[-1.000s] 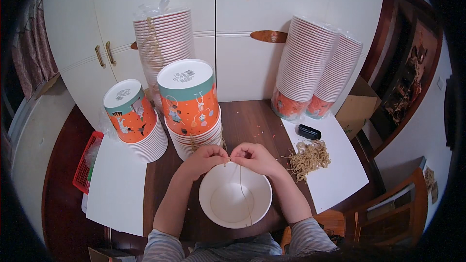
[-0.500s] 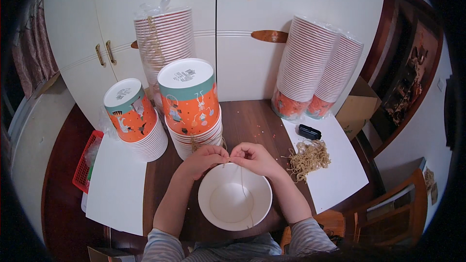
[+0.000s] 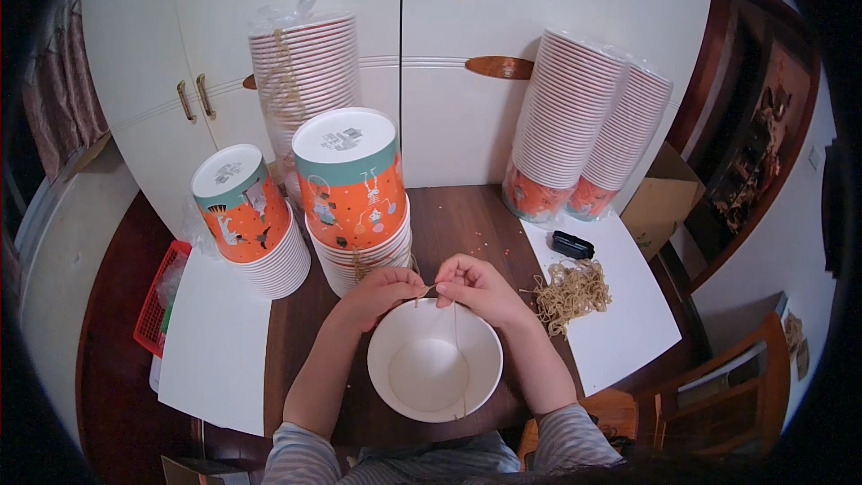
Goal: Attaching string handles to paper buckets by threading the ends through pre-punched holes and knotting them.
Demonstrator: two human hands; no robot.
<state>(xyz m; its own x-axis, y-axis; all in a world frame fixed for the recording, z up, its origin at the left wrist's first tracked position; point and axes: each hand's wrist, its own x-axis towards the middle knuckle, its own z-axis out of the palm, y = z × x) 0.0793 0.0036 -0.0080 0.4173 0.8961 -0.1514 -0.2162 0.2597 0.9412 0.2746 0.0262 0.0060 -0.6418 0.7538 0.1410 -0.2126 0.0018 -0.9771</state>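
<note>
Left hand [image 3: 388, 295] and right hand [image 3: 480, 289] are pinching string [image 3: 455, 328].
They're nearly meeting above the bucket [image 3: 390, 355] — a loosening pinch could be letting the string slip free.

The open bucket [image 3: 422, 375] is white inside and the string [image 3: 456, 328] tan. The large upturned bucket [image 3: 352, 207] is orange with dark dots, grey figures and a teal band. The table [image 3: 462, 220] is dark brown, the basket [image 3: 151, 316] red, the sleeve [image 3: 575, 438] grey-and-white striped.
</note>
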